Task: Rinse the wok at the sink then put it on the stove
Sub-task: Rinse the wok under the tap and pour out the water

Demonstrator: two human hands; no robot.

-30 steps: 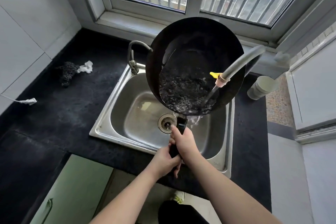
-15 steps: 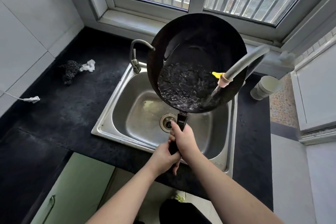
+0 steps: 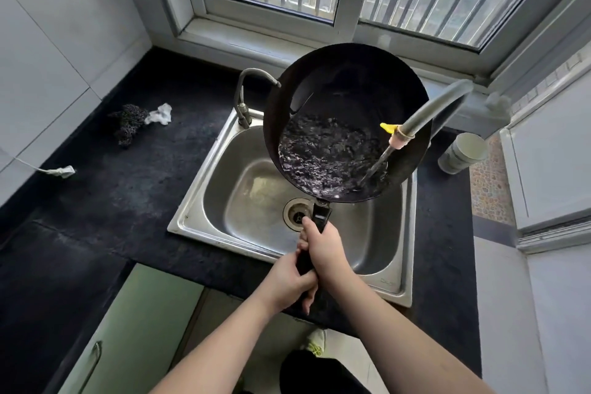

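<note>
The scene is described from its left edge to its right, with positions given as clock directions from the sink drain (image 3: pixel 297 213).

At 9 o'clock, on the dark surface (image 3: pixel 105 201), a plug on a white cord (image 3: pixel 59 171) lies near the wall. At 10 o'clock, a dark scrubber (image 3: pixel 128 120) lies touching a crumpled white cloth (image 3: pixel 159 113).

The steel sink (image 3: pixel 256 189) is set into the surface. A curved tap (image 3: pixel 248 93) stands at its rear rim, at 11 o'clock.

At 6 o'clock, the left hand (image 3: pixel 286 281) wraps the near end of the wok handle (image 3: pixel 315 233). The right hand (image 3: pixel 323 249) wraps the handle just ahead of it, thumb pointing toward the pan. Each grip is closed firmly on the handle.

The wok (image 3: pixel 345 121) is held in the air over the sink basin, at 1 o'clock, tilted with its open face toward the camera. Water (image 3: pixel 326 157) churns in its lower half.

At 2 o'clock, a grey hose (image 3: pixel 431 109) with a yellow-tabbed nozzle (image 3: pixel 396 134) sends a stream into the wok. At 3 o'clock, a pale cylindrical container (image 3: pixel 463 152) stands on the surface beside the sink.

Task status: rinsing is in progress. Water is in the wok and has not been poured out. Remaining steps, as judged: drain the wok, then carry it to the stove. No stove is in view.
</note>
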